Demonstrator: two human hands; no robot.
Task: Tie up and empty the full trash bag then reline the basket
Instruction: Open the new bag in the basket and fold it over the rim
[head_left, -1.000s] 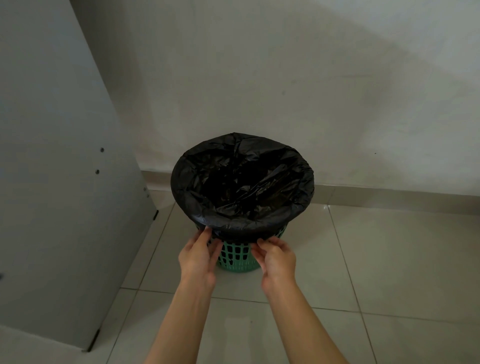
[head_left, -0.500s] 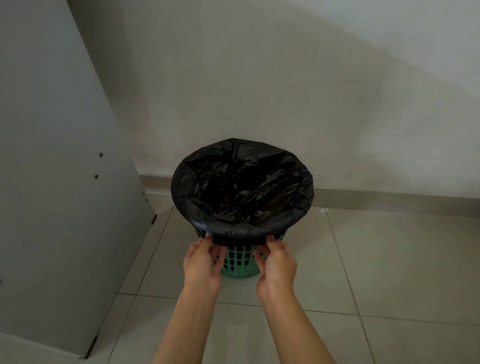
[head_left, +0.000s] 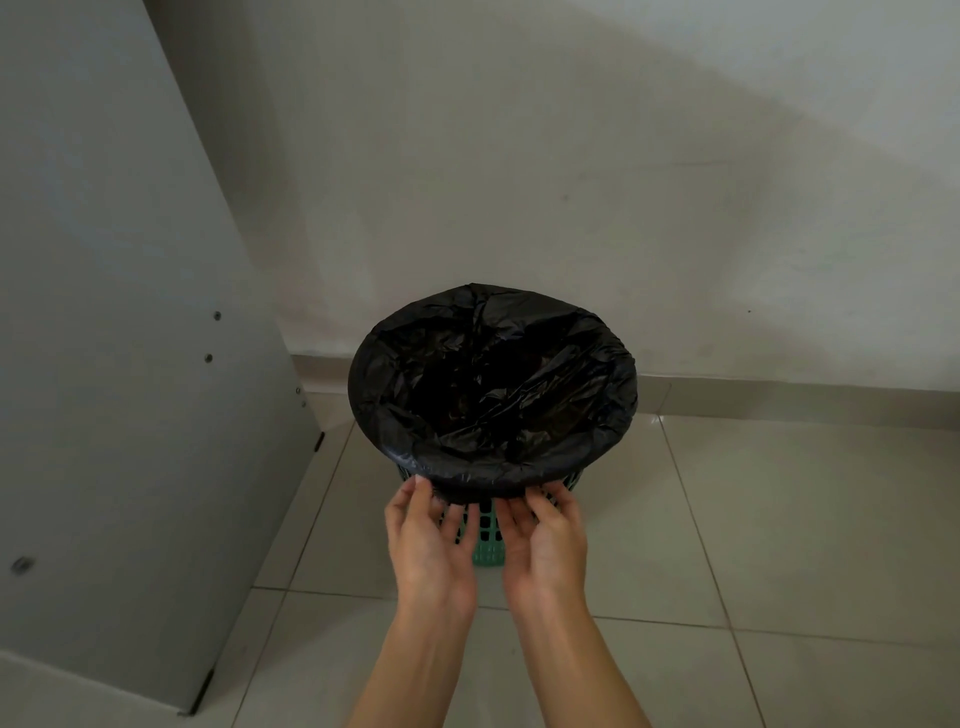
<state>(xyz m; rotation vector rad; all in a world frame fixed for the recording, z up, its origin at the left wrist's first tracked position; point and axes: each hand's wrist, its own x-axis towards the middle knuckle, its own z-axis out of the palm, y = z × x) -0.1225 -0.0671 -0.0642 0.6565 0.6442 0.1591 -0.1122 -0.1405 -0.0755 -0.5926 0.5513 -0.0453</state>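
Relining looks nearly done: black plastic trash bag (head_left: 493, 395) covers green lattice basket (head_left: 487, 552) rim; left hand (head_left: 431, 545) and right hand (head_left: 545, 543) touch its hem, fingers loosely spread.

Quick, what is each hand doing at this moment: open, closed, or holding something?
Left hand: open, touching the folded edge of the bag.
Right hand: open, touching the same edge.

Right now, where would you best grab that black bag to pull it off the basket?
Probably the turned-down hem of the black bag, at the near rim, coming from below. It hangs loose over the green basket there, giving an edge to pinch; the left hand and right hand are right at it.
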